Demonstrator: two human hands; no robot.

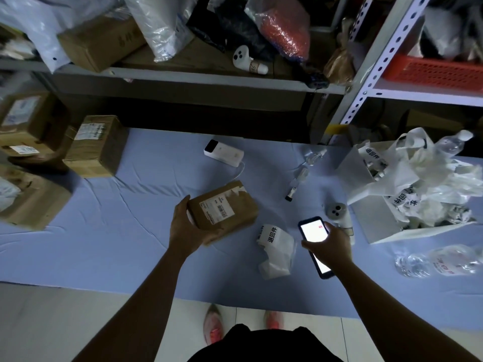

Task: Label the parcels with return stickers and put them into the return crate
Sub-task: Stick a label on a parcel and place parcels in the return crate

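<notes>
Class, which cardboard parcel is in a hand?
The small parcel at centre, gripped by the left hand; the other parcels sit untouched at left.

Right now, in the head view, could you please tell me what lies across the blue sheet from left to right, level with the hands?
Cardboard box → left hand → brown parcel → return stickers → phone → white box of bags → clear bottle.

You wear a black garment [264, 344] low in the view, and your shoes [214, 325] are pink with paler toes. Your left forearm [146, 296] and right forearm [386, 296] are bare, as are your left hand [183, 226] and right hand [329, 245].
</notes>
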